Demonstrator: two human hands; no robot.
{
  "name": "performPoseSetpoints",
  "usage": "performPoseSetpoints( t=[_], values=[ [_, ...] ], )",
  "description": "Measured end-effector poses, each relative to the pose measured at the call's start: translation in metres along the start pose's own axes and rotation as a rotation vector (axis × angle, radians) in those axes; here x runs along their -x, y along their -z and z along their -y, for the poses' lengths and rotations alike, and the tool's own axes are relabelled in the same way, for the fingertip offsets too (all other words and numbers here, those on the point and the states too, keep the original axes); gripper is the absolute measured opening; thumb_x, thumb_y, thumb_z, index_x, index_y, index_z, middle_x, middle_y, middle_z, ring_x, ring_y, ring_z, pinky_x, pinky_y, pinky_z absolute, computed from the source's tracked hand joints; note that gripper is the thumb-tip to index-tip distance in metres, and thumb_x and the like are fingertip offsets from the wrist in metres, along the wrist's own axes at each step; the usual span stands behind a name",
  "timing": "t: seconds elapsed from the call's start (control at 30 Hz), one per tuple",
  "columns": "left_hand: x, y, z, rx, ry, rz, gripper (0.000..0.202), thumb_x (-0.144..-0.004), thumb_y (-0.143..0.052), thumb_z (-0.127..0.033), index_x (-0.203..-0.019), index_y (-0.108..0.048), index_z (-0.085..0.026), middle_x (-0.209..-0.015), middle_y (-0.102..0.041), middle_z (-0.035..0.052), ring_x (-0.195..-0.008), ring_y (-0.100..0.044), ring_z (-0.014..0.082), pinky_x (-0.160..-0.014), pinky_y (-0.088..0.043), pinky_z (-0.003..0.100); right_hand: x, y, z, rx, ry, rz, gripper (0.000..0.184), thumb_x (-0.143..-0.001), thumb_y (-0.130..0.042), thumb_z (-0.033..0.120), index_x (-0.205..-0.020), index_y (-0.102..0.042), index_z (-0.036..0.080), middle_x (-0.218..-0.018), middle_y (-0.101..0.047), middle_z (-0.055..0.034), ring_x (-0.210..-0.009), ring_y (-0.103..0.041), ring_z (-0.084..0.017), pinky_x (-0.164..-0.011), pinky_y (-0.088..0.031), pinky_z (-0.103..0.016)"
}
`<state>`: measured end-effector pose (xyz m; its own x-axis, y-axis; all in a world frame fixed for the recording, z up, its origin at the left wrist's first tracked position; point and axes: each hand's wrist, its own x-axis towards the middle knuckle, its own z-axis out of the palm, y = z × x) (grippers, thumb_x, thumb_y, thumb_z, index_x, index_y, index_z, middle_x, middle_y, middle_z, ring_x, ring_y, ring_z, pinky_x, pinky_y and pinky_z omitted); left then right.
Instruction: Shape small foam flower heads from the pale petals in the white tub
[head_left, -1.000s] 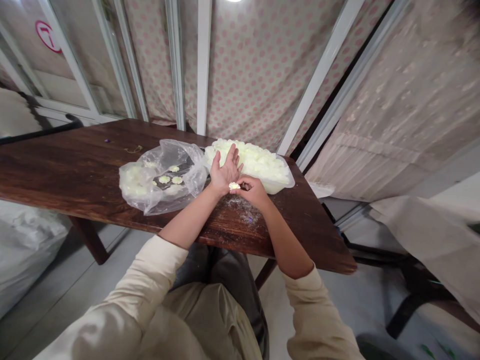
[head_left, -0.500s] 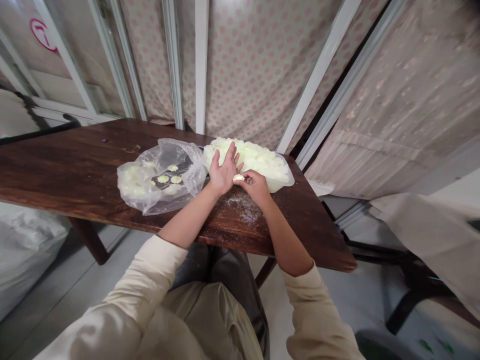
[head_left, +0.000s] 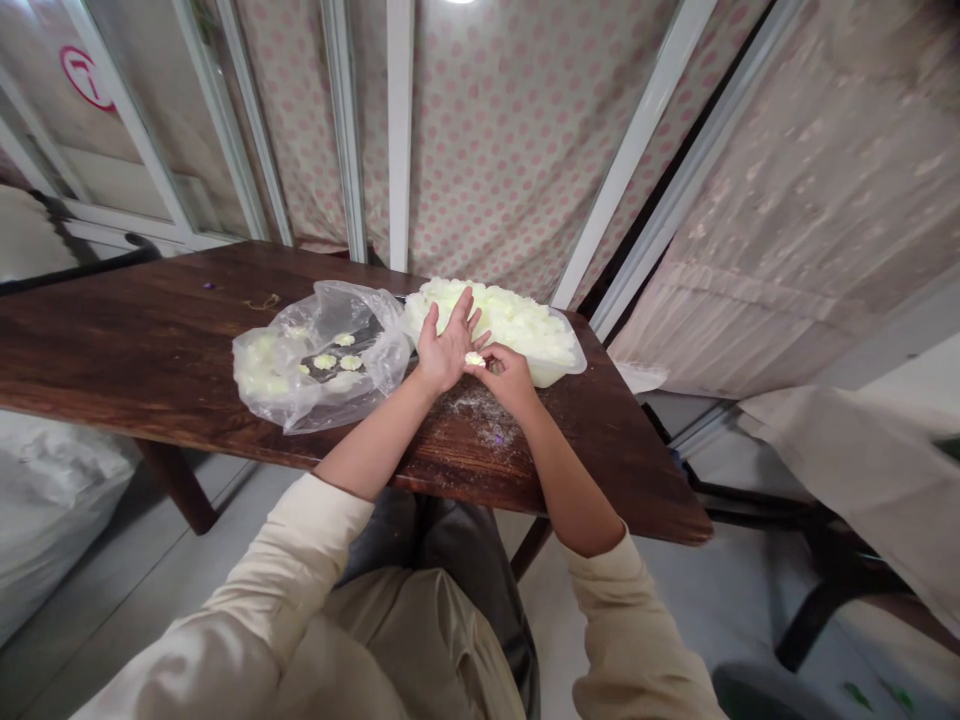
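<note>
Palm up, with its fingers spread, my left hand (head_left: 448,350) is at the front edge of a plastic tub (head_left: 576,358) heaped with pale yellow-green flower pieces (head_left: 502,315). My right hand (head_left: 511,378) pinches one small pale yellow artificial flower (head_left: 474,359) between thumb and fingers, close beside the left palm. Whether the flower touches that palm I cannot tell. To the left lies a clear plastic bag (head_left: 319,385) with more pale flowers in it, several of them seen singly near its mouth.
The dark wooden table (head_left: 150,340) carries everything. White and purple specks (head_left: 487,425) are scattered near its front edge. A piece of string (head_left: 262,301) lies at the back left. Polka-dot curtains (head_left: 517,130) hang behind; a large white sack (head_left: 52,500) stands at lower left.
My right hand has shifted very slightly left with the flower, nearer the left palm. The left hand stays spread; the tub and bag are unmoved.
</note>
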<state>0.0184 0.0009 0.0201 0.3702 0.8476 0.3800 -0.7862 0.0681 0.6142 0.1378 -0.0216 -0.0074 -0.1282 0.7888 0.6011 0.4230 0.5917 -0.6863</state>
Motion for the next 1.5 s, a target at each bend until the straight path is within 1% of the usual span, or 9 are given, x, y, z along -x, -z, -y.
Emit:
performPoseSetpoints(
  t=[0.13,0.33,0.53,0.77,0.97,1.17,1.23,1.4,1.5],
  values=[
    [0.0,0.0,0.0,-0.01,0.006,-0.001,0.06,-0.081,-0.013,-0.06,-0.129,-0.039,-0.034,-0.141,-0.031,-0.0064,-0.137,-0.01,0.0203,-0.107,-0.017,0.04,0.004,-0.002,0.005,0.013,0.056,0.125,0.025,-0.063,-0.069,0.039,-0.065,-0.057,0.017,-0.059,-0.049,0.0037,-0.054,-0.039,-0.008,-0.053,-0.034,-0.023],
    [0.002,-0.003,-0.001,0.012,0.015,0.029,0.061,-0.082,-0.013,-0.059,-0.129,-0.041,-0.033,-0.14,-0.033,-0.0054,-0.136,-0.014,0.0215,-0.107,-0.019,0.041,-0.001,0.004,-0.005,0.09,0.044,-0.184,0.023,-0.066,-0.066,0.036,-0.064,-0.054,0.017,-0.058,-0.045,0.0038,-0.055,-0.039,-0.009,-0.055,-0.034,-0.024],
    [-0.001,0.0,0.0,0.021,0.013,0.031,0.062,-0.08,-0.014,-0.061,-0.127,-0.042,-0.032,-0.139,-0.036,-0.0052,-0.136,-0.015,0.0209,-0.107,-0.018,0.04,0.005,-0.004,0.007,0.028,0.053,0.102,0.022,-0.065,-0.067,0.038,-0.067,-0.058,0.018,-0.057,-0.048,0.0038,-0.052,-0.038,-0.008,-0.051,-0.032,-0.023],
    [0.0,-0.001,0.0,0.026,0.047,0.077,0.065,-0.081,-0.012,-0.06,-0.129,-0.042,-0.028,-0.137,-0.039,-0.0018,-0.134,-0.022,0.0212,-0.108,-0.018,0.04,0.001,0.0,-0.003,0.036,0.006,-0.054,0.019,-0.067,-0.065,0.035,-0.071,-0.06,0.017,-0.065,-0.054,0.0018,-0.056,-0.042,-0.009,-0.057,-0.036,-0.024],
    [0.0,-0.002,-0.001,0.023,0.088,0.077,0.071,-0.078,-0.011,-0.064,-0.13,-0.041,-0.025,-0.137,-0.04,0.0,-0.133,-0.024,0.0221,-0.107,-0.02,0.04,0.006,-0.006,0.006,-0.04,-0.025,0.123,0.024,-0.062,-0.068,0.039,-0.07,-0.06,0.017,-0.055,-0.048,0.0047,-0.051,-0.037,-0.008,-0.05,-0.031,-0.023],
    [0.001,-0.002,-0.001,0.015,0.075,0.112,0.069,-0.081,-0.011,-0.061,-0.129,-0.043,-0.023,-0.135,-0.044,0.0017,-0.133,-0.025,0.0208,-0.109,-0.015,0.038,-0.001,0.002,-0.003,0.11,0.0,-0.186,0.019,-0.069,-0.062,0.036,-0.071,-0.058,0.017,-0.064,-0.052,0.0014,-0.058,-0.042,-0.01,-0.058,-0.036,-0.024],
    [0.001,-0.003,-0.001,0.011,0.08,0.107,0.069,-0.081,-0.012,-0.06,-0.129,-0.042,-0.021,-0.134,-0.044,0.0027,-0.133,-0.024,0.0207,-0.109,-0.014,0.037,-0.001,0.003,-0.004,0.121,0.023,-0.223,0.02,-0.07,-0.062,0.037,-0.072,-0.057,0.018,-0.066,-0.053,0.001,-0.058,-0.042,-0.01,-0.058,-0.036,-0.025],
    [0.001,-0.002,0.0,0.023,0.105,0.114,0.07,-0.08,-0.015,-0.061,-0.13,-0.041,-0.02,-0.132,-0.047,0.005,-0.132,-0.026,0.0226,-0.108,-0.014,0.04,0.001,-0.001,-0.001,0.043,0.082,0.068,0.022,-0.066,-0.066,0.039,-0.073,-0.059,0.018,-0.066,-0.055,0.0016,-0.056,-0.042,-0.01,-0.056,-0.036,-0.025],
    [0.001,-0.001,0.0,0.022,0.121,0.134,0.07,-0.081,-0.015,-0.06,-0.13,-0.042,-0.019,-0.131,-0.048,0.0063,-0.132,-0.027,0.0232,-0.108,-0.013,0.04,0.0,0.002,0.0,0.195,0.109,-0.052,0.017,-0.069,-0.065,0.036,-0.07,-0.06,0.02,-0.068,-0.057,-0.0005,-0.065,-0.046,-0.014,-0.065,-0.039,-0.028]
  ],
)
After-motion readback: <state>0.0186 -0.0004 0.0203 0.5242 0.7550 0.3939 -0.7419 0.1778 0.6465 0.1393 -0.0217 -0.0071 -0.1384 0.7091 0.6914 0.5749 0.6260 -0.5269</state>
